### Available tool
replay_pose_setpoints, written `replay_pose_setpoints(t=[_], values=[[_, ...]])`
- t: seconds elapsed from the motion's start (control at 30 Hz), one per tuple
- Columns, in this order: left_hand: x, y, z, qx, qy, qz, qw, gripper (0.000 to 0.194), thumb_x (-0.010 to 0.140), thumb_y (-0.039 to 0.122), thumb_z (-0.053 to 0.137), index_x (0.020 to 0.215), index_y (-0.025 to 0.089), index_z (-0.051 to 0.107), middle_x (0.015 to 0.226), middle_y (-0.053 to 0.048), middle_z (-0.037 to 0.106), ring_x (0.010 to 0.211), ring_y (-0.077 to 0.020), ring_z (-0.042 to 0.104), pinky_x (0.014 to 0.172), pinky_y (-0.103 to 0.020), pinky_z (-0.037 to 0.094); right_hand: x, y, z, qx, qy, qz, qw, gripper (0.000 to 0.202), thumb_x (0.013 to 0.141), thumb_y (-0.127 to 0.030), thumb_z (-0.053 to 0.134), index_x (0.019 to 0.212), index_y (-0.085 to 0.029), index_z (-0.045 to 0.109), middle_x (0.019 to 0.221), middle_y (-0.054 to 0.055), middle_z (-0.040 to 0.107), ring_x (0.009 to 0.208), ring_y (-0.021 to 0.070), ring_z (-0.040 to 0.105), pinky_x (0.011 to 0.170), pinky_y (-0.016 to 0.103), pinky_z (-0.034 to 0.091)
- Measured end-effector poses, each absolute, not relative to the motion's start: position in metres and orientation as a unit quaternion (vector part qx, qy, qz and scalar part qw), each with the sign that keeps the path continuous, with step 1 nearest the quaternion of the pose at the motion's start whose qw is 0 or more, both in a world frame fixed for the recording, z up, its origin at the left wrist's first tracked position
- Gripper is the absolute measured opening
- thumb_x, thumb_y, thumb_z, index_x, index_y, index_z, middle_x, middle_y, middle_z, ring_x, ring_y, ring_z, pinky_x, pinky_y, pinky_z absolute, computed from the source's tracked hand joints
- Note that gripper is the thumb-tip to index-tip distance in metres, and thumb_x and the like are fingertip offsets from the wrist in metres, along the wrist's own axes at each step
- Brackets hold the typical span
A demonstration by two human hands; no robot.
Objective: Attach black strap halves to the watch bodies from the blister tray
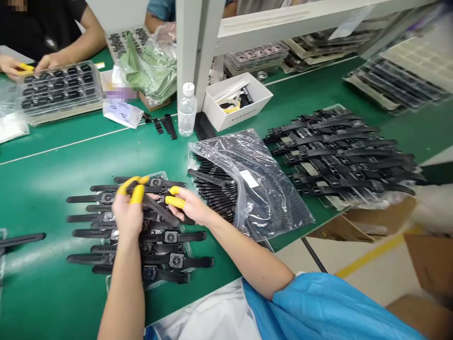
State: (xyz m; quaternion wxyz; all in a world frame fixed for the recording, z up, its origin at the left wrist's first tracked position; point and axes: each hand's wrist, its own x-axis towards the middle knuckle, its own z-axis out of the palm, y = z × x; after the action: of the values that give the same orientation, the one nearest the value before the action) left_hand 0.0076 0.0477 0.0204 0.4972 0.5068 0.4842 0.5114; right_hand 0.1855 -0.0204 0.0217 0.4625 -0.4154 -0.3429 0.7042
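Yellow finger cots cover several fingertips of both hands. My left hand [128,212] pinches a black watch strap [161,210] whose free end slants down to the right, over a tray of smartwatches. Close beside it, my right hand [191,204] has its fingers closed around something small and dark, mostly hidden. Under both hands, smartwatches [176,260] with black straps lie in rows across a clear plastic tray [161,175], backs up. To the right, a clear plastic bag [272,198] spills a pile of black straps [217,196], with one loose strap on top.
A water bottle [187,115] and a white box [240,104] of small items stand behind the bag. More strapped watches [339,146] cover a tray at right, near stacked trays [389,89]. One strap [23,240] lies far left. Across the green table [63,165], a co-worker handles another tray.
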Motion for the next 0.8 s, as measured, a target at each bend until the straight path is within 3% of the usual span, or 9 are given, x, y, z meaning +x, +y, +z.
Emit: replay_pose_setpoints(t=[0.13,0.2,0.37,0.8], values=[[0.019,0.032,0.01,0.72,0.403,0.373,0.423,0.035,0.096,0.021,0.06,0.13,0.02,0.069,0.131,-0.01,0.074,0.119,-0.0226,0.072,0.106,-0.039,0.059,0.182,-0.025,0.017,-0.403,-0.329,0.71,0.474,0.036,0.089,-0.051,0.069,0.092,-0.021,0.051,0.057,-0.009,0.053,0.04,0.0064,0.037,0.042,0.022,0.023],[0.018,0.03,0.008,0.784,0.352,0.346,0.377,0.046,0.093,0.01,0.052,0.135,0.021,0.068,0.137,-0.01,0.071,0.131,-0.0225,0.066,0.116,-0.042,0.053,0.182,-0.027,0.016,-0.404,-0.327,0.712,0.472,0.034,0.088,-0.049,0.069,0.09,-0.02,0.051,0.055,-0.009,0.053,0.04,0.0068,0.037,0.042,0.022,0.024],[0.01,0.028,0.012,0.829,0.3,0.314,0.353,0.06,0.09,0.0,0.044,0.143,0.022,0.062,0.143,-0.011,0.065,0.136,-0.0218,0.061,0.117,-0.041,0.052,0.183,-0.028,0.014,-0.392,-0.322,0.734,0.451,0.03,0.087,-0.045,0.07,0.088,-0.019,0.055,0.05,-0.008,0.05,0.04,0.007,0.035,0.042,0.022,0.025],[0.013,0.021,0.015,0.825,0.309,0.306,0.36,0.046,0.105,0.016,0.043,0.15,0.021,0.054,0.145,-0.014,0.06,0.137,-0.0241,0.059,0.117,-0.042,0.052,0.18,-0.027,0.022,-0.366,-0.191,0.752,0.513,0.038,0.077,-0.046,0.081,0.083,-0.021,0.053,0.048,-0.01,0.043,0.041,0.0059,0.029,0.042,0.02,0.021]])
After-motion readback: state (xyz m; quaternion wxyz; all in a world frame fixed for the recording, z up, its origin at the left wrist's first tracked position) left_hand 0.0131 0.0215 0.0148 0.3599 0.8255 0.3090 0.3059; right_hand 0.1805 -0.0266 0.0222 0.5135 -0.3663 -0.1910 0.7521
